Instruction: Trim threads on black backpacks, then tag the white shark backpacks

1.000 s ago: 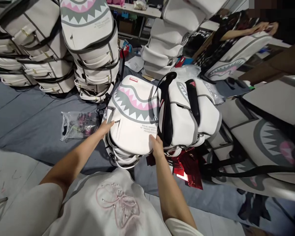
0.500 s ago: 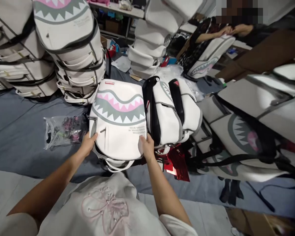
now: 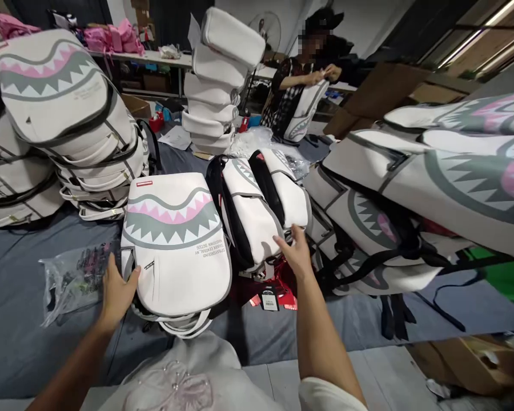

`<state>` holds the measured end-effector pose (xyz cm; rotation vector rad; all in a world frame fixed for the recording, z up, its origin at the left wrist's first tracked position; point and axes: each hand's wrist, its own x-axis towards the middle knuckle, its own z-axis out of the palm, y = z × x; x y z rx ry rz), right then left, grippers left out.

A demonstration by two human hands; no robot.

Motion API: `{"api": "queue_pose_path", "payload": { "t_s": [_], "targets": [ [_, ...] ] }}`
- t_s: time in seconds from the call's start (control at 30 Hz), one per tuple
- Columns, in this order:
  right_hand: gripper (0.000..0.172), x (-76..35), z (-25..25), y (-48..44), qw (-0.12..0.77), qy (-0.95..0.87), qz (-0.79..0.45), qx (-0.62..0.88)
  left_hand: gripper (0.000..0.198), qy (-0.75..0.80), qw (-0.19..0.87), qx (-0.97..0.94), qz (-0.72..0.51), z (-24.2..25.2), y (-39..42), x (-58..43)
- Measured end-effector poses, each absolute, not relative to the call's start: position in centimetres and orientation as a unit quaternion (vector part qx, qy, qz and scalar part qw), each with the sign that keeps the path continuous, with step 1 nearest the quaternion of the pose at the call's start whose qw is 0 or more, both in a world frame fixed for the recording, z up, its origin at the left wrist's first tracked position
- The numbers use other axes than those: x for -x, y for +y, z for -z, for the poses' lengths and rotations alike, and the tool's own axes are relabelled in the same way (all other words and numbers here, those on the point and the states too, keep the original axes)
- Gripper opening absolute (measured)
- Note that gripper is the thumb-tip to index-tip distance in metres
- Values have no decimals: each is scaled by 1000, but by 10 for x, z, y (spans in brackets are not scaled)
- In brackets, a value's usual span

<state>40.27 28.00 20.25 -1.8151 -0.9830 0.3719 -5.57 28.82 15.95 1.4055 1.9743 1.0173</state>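
Note:
A white backpack (image 3: 184, 274) with a grey and pink shark-mouth print lies on its back in front of me, its top handle toward my body. Beside its left edge is my left hand (image 3: 117, 291), thumb and fingers apart; whether it touches the side I cannot tell. My right hand (image 3: 297, 252) is spread, at the near ends of two white backpacks standing side by side, a nearer one (image 3: 257, 228) and a farther one (image 3: 293, 197). It holds nothing. Under these lie a black hang tag (image 3: 269, 298) and shiny red packaging (image 3: 286, 279).
Stacked backpacks (image 3: 98, 142) rise on the left, more backpacks (image 3: 381, 211) on the right. A pile of white pieces (image 3: 216, 85) stands behind. Left of my left hand lies a clear plastic bag (image 3: 72, 274). Across the table a person (image 3: 302, 74) handles another backpack (image 3: 306, 108).
Both hands have let go of the shark-print backpack, which lies on the table. My right hand has moved right to the two standing backpacks. The view has shifted right and up.

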Motion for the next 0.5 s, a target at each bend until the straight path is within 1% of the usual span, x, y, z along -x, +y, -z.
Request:
{"api": "queue_pose_path", "payload": {
  "t_s": [0.03,0.07,0.1,0.17,0.2,0.23,0.27,0.33,0.4,0.5],
  "targets": [
    [73,-411,-201,284,486,-410,-205,744,88,715,211,-540,-390,-169,290,49],
    [68,-415,-198,289,479,-414,-243,735,84,692,206,-557,-410,-178,293,39],
    [62,-415,-196,294,478,-418,-256,729,78,663,248,-561,-429,-186,297,27],
    [54,-407,-199,307,494,-421,-230,725,70,593,432,-532,-422,-196,306,-4],
    [50,-401,-206,316,506,-421,-208,723,69,550,546,-498,-389,-199,312,-21],
    [46,-394,-218,326,520,-422,-185,719,70,516,617,-478,-353,-199,319,-37],
    [43,-387,-234,337,533,-426,-165,712,71,492,659,-465,-328,-200,326,-54],
    [39,-369,-276,353,554,-450,-128,688,79,457,702,-453,-307,-202,341,-83],
    [36,-347,-323,354,556,-496,-75,663,87,423,727,-441,-313,-213,352,-108],
    [36,-310,-382,319,543,-538,67,642,87,361,728,-456,-362,-252,363,-131]
  ]
}}
